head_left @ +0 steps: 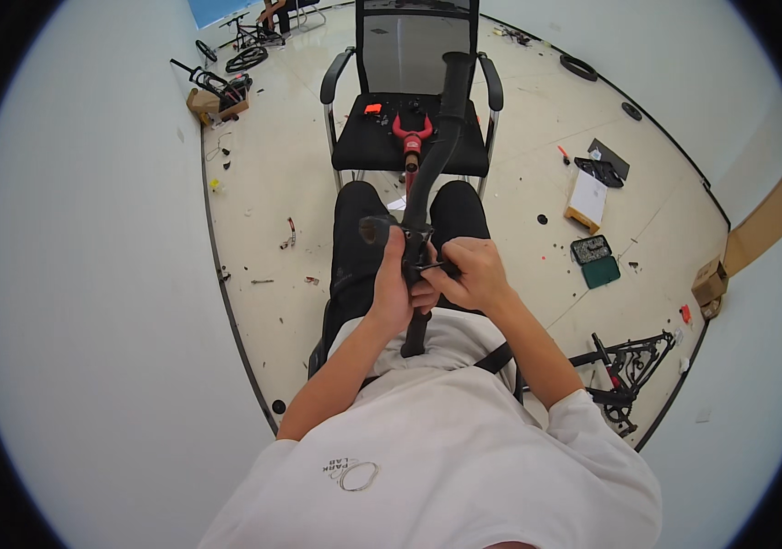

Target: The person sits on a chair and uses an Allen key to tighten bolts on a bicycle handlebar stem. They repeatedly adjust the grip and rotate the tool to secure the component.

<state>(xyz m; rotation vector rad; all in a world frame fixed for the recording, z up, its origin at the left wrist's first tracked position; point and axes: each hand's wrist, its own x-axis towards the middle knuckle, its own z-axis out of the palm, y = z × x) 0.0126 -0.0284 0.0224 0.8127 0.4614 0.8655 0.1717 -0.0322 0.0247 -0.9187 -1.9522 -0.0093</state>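
A black bicycle handlebar (439,151) stands on end over my lap, its upper grip in front of the chair and its lower end against my shirt. My left hand (393,291) is wrapped round the dark stem (415,240) at the bar's middle. My right hand (475,273) is closed on a thin dark tool (431,266), apparently a hex key, whose tip meets the stem. The exact contact is hidden by my fingers. Beyond the hands, a red bicycle fork (411,137) rests on the chair seat, its bare tube pointing toward me.
Facing me is a black office chair (351,151) with an orange item (372,109) on it. To the right lie a green case (600,271), a white box (587,199) and a black bike frame (624,389). Bike parts and a cardboard box (203,107) sit far left.
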